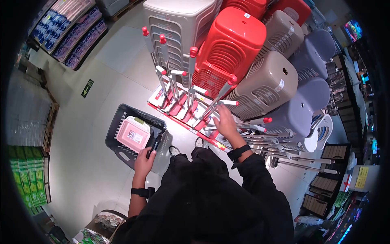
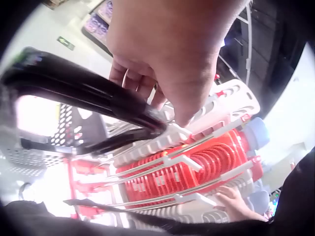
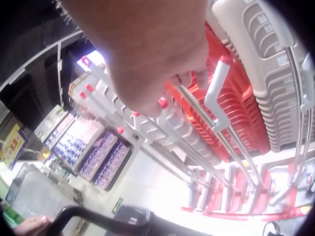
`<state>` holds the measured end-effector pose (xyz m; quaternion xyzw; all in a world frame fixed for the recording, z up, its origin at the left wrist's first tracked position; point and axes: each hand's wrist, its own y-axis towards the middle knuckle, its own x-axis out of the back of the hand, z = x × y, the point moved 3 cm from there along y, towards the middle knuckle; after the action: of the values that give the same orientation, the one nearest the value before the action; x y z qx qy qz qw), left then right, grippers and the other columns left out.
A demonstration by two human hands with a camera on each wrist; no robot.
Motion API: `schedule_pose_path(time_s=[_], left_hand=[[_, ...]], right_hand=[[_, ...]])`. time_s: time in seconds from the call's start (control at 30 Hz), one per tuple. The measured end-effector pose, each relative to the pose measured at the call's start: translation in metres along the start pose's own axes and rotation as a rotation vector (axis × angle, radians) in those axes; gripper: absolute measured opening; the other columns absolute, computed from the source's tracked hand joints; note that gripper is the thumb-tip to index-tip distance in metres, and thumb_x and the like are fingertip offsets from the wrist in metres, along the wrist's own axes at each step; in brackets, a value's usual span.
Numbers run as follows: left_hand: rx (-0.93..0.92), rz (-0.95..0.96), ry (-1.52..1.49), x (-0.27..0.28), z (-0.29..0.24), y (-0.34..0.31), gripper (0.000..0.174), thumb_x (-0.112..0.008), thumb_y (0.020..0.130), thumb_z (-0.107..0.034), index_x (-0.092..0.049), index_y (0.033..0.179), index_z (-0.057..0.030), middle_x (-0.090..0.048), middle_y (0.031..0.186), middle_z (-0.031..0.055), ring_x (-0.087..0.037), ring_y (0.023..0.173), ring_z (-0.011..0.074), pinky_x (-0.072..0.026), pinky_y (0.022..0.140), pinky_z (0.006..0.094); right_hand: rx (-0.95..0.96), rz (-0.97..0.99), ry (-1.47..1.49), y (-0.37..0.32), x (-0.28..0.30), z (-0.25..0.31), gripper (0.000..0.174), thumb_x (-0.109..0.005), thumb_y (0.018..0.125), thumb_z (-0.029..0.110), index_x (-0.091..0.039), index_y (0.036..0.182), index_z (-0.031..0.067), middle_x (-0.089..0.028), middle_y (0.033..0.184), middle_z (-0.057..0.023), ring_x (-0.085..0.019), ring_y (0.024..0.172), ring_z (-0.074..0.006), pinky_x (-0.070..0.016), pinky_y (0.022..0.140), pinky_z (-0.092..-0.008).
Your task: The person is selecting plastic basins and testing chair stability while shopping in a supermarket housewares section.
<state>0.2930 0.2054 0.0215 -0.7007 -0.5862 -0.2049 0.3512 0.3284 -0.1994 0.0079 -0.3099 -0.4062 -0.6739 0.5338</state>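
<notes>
My left hand [image 1: 144,162] is at the black handle [image 1: 155,143] of a dark grey shopping basket [image 1: 115,140] on the floor. Its fingers curl at the handle's bar in the left wrist view. Inside the basket lies a pink container [image 1: 132,136] with a label. Out in front, my right hand [image 1: 226,124] has its fingers curled at the metal pole [image 3: 199,109] of a mop with a grey lever and red tip. More mops [image 1: 164,55] with red-tipped poles stand in a row beside it, their heads on a red-edged base [image 1: 174,118].
Stacks of red stools [image 1: 237,30], beige stools [image 1: 270,77] and grey-blue stools [image 1: 302,105] rise behind the mops. More poles [image 1: 280,146] lean to the right. Shelves of packs [image 1: 67,32] stand far left, and green packs [image 1: 26,177] lie near left.
</notes>
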Motion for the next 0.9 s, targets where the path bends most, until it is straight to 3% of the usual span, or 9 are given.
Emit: schedule_pose_path(time_s=[0.17, 0.3, 0.37, 0.47, 0.57, 0.7, 0.73, 0.8, 0.9], left_hand=[[-0.443, -0.023, -0.074, -0.015, -0.114, 0.073, 0.044, -0.070, 0.085, -0.025, -0.058, 0.121, -0.0034, -0.060, 0.116, 0.0168, -0.057, 0.110, 0.0323, -0.0450, 0.094, 0.0388], [-0.506, 0.212, -0.256, -0.078, -0.188, 0.144, 0.050, -0.067, 0.089, -0.022, -0.052, 0.133, -0.0057, -0.056, 0.129, 0.0140, -0.054, 0.117, 0.0235, -0.0439, 0.097, 0.0355], [-0.327, 0.369, -0.317, -0.105, -0.228, 0.160, 0.055, -0.066, 0.091, -0.024, -0.046, 0.139, -0.0052, -0.053, 0.134, 0.0157, -0.051, 0.122, 0.0225, -0.0425, 0.100, 0.0344], [-0.414, 0.470, -0.512, -0.151, -0.257, 0.182, 0.069, -0.070, 0.086, -0.033, -0.041, 0.141, -0.0033, -0.049, 0.138, 0.0175, -0.043, 0.133, 0.0266, -0.0364, 0.106, 0.0351], [-0.363, 0.533, -0.489, -0.170, -0.280, 0.181, 0.062, -0.070, 0.088, -0.034, -0.048, 0.135, -0.0010, -0.063, 0.117, 0.0128, -0.059, 0.108, 0.0198, -0.0447, 0.092, 0.0319], [-0.314, 0.611, -0.380, -0.189, -0.292, 0.195, 0.054, -0.067, 0.091, -0.027, -0.049, 0.134, 0.0013, -0.064, 0.110, 0.0080, -0.058, 0.104, 0.0133, -0.0440, 0.093, 0.0281], [-0.311, 0.621, -0.355, -0.195, -0.289, 0.201, 0.050, -0.067, 0.091, -0.028, -0.053, 0.128, 0.0016, -0.065, 0.104, 0.0062, -0.059, 0.099, 0.0120, -0.0451, 0.089, 0.0273], [-0.285, 0.632, -0.370, -0.198, -0.286, 0.202, 0.033, -0.067, 0.092, -0.029, -0.064, 0.106, 0.0006, -0.064, 0.088, 0.0009, -0.057, 0.084, 0.0082, -0.0456, 0.078, 0.0251], [-0.305, 0.663, -0.312, -0.198, -0.282, 0.211, 0.040, -0.066, 0.090, -0.040, -0.063, 0.093, 0.0001, -0.060, 0.075, 0.0023, -0.054, 0.074, 0.0113, -0.0451, 0.070, 0.0295]], right_hand=[[-0.216, -0.093, -0.074, 0.016, 0.030, -0.059, 0.059, -0.065, 0.084, 0.018, -0.042, 0.134, -0.0016, -0.043, 0.138, -0.0270, -0.045, 0.125, -0.0411, -0.0391, 0.104, -0.0447], [-0.347, -0.034, 0.062, 0.024, 0.030, -0.090, 0.058, -0.062, 0.086, 0.019, -0.041, 0.135, -0.0017, -0.046, 0.138, -0.0244, -0.047, 0.125, -0.0381, -0.0391, 0.105, -0.0436], [-0.427, 0.017, 0.088, 0.026, 0.032, -0.089, 0.056, -0.059, 0.088, 0.023, -0.042, 0.136, 0.0006, -0.049, 0.135, -0.0215, -0.051, 0.122, -0.0368, -0.0419, 0.101, -0.0447], [-0.492, 0.167, 0.103, 0.024, 0.017, -0.098, 0.052, -0.055, 0.091, 0.028, -0.043, 0.137, 0.0065, -0.055, 0.129, -0.0195, -0.058, 0.111, -0.0382, -0.0484, 0.090, -0.0486], [-0.533, 0.170, 0.093, 0.025, 0.014, -0.096, 0.047, -0.055, 0.091, 0.028, -0.046, 0.132, 0.0065, -0.058, 0.124, -0.0199, -0.060, 0.107, -0.0380, -0.0490, 0.088, -0.0498], [-0.618, 0.283, 0.098, 0.033, 0.008, -0.104, 0.047, -0.058, 0.089, 0.037, -0.048, 0.125, 0.0082, -0.065, 0.110, -0.0191, -0.064, 0.100, -0.0387, -0.0498, 0.083, -0.0502], [-0.631, 0.221, 0.095, 0.033, 0.005, -0.105, 0.044, -0.058, 0.090, 0.041, -0.052, 0.117, 0.0067, -0.068, 0.091, -0.0167, -0.067, 0.087, -0.0342, -0.0510, 0.074, -0.0456], [-0.737, 0.236, 0.257, 0.038, -0.002, -0.112, 0.045, -0.058, 0.090, 0.043, -0.054, 0.115, 0.0064, -0.067, 0.081, -0.0145, -0.067, 0.075, -0.0303, -0.0511, 0.068, -0.0427], [-0.792, 0.182, 0.370, 0.044, -0.018, -0.127, 0.046, -0.058, 0.090, 0.047, -0.058, 0.109, 0.0058, -0.062, 0.061, -0.0083, -0.061, 0.051, -0.0189, -0.0486, 0.053, -0.0347]])
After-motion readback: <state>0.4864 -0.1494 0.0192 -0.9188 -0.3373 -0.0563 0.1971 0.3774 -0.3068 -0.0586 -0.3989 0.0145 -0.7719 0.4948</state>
